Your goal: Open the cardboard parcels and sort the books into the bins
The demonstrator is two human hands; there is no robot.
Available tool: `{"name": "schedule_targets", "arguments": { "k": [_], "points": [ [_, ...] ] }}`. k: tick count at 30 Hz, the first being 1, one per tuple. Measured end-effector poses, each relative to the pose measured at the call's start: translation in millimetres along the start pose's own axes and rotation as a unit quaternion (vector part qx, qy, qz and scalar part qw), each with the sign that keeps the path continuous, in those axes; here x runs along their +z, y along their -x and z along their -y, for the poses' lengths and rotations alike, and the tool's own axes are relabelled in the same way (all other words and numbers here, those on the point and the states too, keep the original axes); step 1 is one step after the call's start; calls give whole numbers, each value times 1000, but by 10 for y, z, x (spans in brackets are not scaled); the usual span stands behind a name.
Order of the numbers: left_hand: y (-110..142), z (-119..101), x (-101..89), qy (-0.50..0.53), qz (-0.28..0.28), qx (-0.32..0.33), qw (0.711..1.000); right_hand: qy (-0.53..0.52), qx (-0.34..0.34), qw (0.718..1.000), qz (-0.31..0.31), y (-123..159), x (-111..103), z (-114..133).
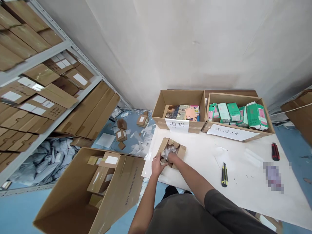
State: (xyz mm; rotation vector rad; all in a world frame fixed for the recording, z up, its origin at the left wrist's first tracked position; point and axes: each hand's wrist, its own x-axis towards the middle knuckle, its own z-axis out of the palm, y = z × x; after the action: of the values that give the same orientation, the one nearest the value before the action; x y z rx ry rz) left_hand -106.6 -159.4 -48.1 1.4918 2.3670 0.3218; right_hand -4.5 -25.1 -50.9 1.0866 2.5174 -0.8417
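A small opened cardboard box (181, 151) with torn flaps sits near the left front part of the white table. Crumpled pale packing material (168, 150) shows inside it. My left hand (158, 165) grips the box's near left side, thumb towards the opening. My right hand (172, 157) reaches down into the box at the packing material; its fingers are hidden there, so what they hold cannot be seen. To the right of the box lies a yellow and black utility knife (224, 175) on the table.
Behind are a carton of small boxes (158, 123) and a carton of green boxes (248, 136), both with handwritten paper labels. A red and black cutter (275, 151) lies right on the white table (197, 162). A large carton (126, 182) stands left, before loaded shelves (95, 85). Paper scraps (141, 143) litter the floor.
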Motion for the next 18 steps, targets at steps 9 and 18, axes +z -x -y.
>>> {"name": "schedule_targets", "arguments": {
  "k": [9, 18],
  "points": [
    [-193, 127, -176, -12, 52, 132, 990, -74, 45, 973, -213, 531, 293, -16],
    [-465, 431, -83, -27, 128, 208, 969, -26, 171, 980, -94, 789, 582, 231]
  ]
}}
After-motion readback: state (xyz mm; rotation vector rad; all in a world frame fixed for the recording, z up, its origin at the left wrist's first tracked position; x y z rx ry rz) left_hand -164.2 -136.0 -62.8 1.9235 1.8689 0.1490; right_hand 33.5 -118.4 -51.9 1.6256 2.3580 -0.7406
